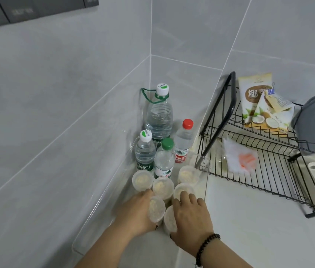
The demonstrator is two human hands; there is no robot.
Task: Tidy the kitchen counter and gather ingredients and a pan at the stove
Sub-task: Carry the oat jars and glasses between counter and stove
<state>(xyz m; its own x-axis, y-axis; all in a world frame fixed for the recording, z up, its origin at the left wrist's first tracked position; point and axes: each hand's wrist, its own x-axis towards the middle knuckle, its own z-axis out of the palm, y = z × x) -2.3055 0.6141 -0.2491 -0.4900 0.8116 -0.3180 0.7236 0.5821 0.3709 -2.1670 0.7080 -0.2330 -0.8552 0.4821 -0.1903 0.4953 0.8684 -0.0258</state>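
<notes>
Against the grey tiled wall, a clear plastic tray (87,229) held lidded tubs and four water bottles (159,117) in the corner. Your left hand (136,213) curled around one small clear tub (156,209); your right hand (192,213), wearing a dark bead bracelet (207,246), gripped a second tub (169,219) touching it, fingers reaching a third tub (180,189). Further right, a black wire dish rack (269,165) carried a coconut snack bag (255,99) on the white counter (249,229).

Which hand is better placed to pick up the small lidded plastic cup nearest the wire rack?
Right. The right hand lies on that side, its fingers just short of the small lidded plastic cup; the left hand already holds another cup farther away.
</notes>
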